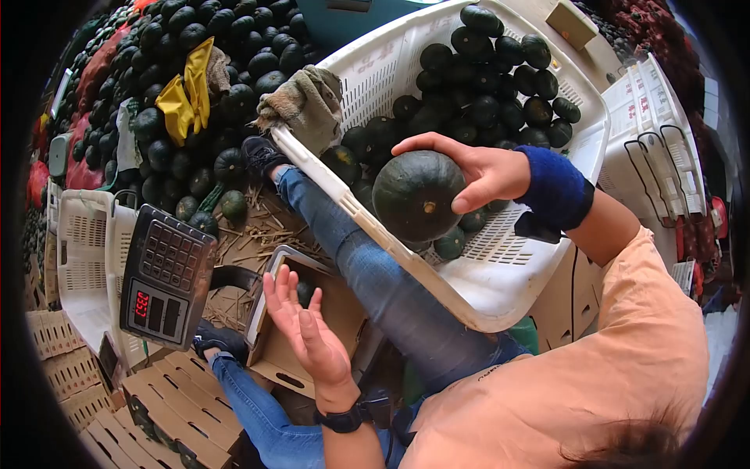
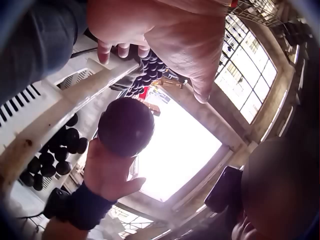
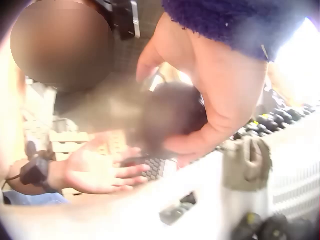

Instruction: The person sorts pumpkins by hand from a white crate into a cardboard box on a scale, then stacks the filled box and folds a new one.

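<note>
A round dark green kabocha squash (image 1: pixel 414 195) is gripped by my right hand (image 1: pixel 492 173), whose thumb and fingers spread round its side. Hand and squash are over the near rim of the large white plastic crate (image 1: pixel 375 234), where many more squashes (image 1: pixel 476 86) lie. My left hand (image 1: pixel 316 344) holds nothing; its palm faces up and its fingers are loosely extended. Below it, an open cardboard box (image 1: pixel 275 356) has a small dark squash (image 1: pixel 304 294) inside. In the right wrist view the held squash (image 3: pixel 172 117) is blurred, with the left hand (image 3: pixel 97 170) beyond it.
A digital scale display (image 1: pixel 168 277) with red figures stands left of the box. A cloth (image 1: pixel 307 109) hangs over the crate's corner. Yellow gloves (image 1: pixel 195 86) lie on a big squash pile (image 1: pixel 234 43). Closed cartons (image 1: pixel 183 399) are at lower left, stacked white crates (image 1: pixel 652 148) at right.
</note>
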The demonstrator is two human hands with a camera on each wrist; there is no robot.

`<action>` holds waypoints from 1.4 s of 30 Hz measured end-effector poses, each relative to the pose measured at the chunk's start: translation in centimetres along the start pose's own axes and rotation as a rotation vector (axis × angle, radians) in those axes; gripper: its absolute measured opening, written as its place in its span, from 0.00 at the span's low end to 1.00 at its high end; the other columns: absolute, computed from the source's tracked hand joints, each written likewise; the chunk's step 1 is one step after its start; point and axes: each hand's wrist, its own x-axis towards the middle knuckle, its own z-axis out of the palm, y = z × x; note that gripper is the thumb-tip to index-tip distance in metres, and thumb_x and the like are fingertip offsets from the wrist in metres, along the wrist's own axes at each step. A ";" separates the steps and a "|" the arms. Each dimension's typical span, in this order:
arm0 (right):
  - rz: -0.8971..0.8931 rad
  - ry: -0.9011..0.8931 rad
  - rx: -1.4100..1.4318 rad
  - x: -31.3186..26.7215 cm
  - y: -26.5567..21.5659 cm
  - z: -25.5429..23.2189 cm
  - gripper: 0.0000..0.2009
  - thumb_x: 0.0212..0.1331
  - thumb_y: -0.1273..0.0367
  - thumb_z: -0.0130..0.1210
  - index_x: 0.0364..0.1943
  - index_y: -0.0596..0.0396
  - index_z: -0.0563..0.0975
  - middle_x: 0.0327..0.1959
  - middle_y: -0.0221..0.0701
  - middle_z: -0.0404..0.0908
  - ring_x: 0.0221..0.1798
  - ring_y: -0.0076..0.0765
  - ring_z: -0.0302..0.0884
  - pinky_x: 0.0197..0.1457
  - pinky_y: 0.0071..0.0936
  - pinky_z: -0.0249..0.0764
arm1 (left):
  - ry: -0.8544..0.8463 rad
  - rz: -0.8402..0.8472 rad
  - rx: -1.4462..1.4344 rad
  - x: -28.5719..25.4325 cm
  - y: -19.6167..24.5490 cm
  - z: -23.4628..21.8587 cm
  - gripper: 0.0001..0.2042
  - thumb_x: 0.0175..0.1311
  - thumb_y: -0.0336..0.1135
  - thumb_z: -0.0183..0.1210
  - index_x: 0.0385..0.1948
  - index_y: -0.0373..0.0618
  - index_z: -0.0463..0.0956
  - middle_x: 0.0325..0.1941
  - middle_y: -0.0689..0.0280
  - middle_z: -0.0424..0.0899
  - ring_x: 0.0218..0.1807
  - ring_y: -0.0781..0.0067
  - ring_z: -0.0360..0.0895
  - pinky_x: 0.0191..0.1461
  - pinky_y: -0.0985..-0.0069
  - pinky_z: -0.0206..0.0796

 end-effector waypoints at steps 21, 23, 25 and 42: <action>0.611 0.619 -1.018 2.5 24.7 -12.5 0.40 0.47 0.61 0.58 0.66 0.32 0.51 0.57 0.52 0.61 0.56 0.58 0.66 0.59 0.42 0.66 | 0.166 -0.486 -1.063 -8.1 -5.0 -9.6 0.37 0.53 0.57 0.57 0.62 0.51 0.56 0.65 0.54 0.57 0.66 0.52 0.56 0.47 0.54 0.73; 0.609 0.752 -1.162 4.5 26.1 -11.7 0.42 0.44 0.59 0.62 0.66 0.31 0.51 0.55 0.55 0.60 0.56 0.60 0.65 0.58 0.44 0.67 | 0.291 -0.548 -0.872 -8.4 -6.2 -11.2 0.34 0.53 0.56 0.57 0.60 0.51 0.58 0.63 0.56 0.61 0.62 0.52 0.62 0.47 0.52 0.73; 0.644 0.930 -1.157 6.5 28.1 -10.6 0.42 0.42 0.59 0.64 0.64 0.30 0.53 0.54 0.55 0.60 0.56 0.60 0.62 0.58 0.44 0.67 | 0.455 -0.592 -0.519 -8.1 -8.2 -12.8 0.31 0.54 0.55 0.56 0.59 0.54 0.60 0.61 0.56 0.64 0.56 0.53 0.68 0.44 0.54 0.74; 0.199 -0.021 0.811 -0.1 6.1 -5.6 0.34 0.56 0.45 0.39 0.66 0.43 0.56 0.58 0.45 0.68 0.53 0.57 0.73 0.38 0.41 0.81 | 0.299 -0.063 0.679 -3.5 -3.3 -3.7 0.29 0.58 0.36 0.52 0.63 0.47 0.54 0.67 0.60 0.53 0.67 0.59 0.53 0.64 0.54 0.50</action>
